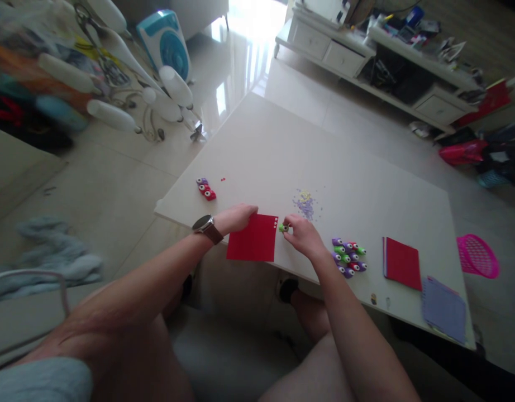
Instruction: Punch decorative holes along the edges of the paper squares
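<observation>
Red paper sheet (254,238) lies at the near table (282,145) edge, pinned flat by the left hand (236,216) pressing its top-left corner. Right hand (303,234) pinches a small green punch (284,227) closed on the sheet's upper-right edge, beside small holes. More punches (348,257) cluster just right; purple confetti (304,203) lies behind.

Both forearms reach forward — left hand (237,216) flat, fingers together — right hand (303,235) curled, pinching.

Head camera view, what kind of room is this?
Probably a home living room: a low white media cabinet along the wall, a small blue fan on the glossy tiled floor, and a low white table.
</observation>
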Tool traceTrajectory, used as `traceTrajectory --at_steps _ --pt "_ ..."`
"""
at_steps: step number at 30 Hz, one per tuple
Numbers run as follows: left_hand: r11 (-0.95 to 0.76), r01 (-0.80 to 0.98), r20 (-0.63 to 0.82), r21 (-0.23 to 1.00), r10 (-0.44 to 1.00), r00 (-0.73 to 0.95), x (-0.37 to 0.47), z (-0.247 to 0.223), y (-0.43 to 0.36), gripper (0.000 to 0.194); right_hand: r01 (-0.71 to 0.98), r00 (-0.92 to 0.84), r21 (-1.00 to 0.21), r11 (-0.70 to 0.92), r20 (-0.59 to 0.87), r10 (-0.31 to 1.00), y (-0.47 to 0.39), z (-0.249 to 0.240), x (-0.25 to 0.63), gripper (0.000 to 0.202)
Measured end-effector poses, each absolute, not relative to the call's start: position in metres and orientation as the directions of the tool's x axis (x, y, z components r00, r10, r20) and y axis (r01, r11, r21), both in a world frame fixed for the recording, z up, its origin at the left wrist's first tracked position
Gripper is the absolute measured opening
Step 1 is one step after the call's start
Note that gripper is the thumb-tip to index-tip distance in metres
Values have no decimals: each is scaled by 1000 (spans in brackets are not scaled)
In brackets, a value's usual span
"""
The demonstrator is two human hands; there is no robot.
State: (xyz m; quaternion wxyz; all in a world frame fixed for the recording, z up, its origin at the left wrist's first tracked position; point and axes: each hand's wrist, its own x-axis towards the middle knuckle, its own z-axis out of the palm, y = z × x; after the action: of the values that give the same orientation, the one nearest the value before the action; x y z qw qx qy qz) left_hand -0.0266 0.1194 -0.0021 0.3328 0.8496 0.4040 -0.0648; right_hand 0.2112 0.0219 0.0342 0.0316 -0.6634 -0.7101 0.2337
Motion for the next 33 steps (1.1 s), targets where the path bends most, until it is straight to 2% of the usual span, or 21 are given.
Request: traceTrajectory --at_steps 14,33 --pt "-417 718 -378 557 643 666 -25 1 121 39 919 -133 -394 25 -249 959 24 25 215 9" --pt "-411 720 -372 559 651 661 -24 -6 123 35 911 -153 -412 38 -251 956 24 27 213 10"
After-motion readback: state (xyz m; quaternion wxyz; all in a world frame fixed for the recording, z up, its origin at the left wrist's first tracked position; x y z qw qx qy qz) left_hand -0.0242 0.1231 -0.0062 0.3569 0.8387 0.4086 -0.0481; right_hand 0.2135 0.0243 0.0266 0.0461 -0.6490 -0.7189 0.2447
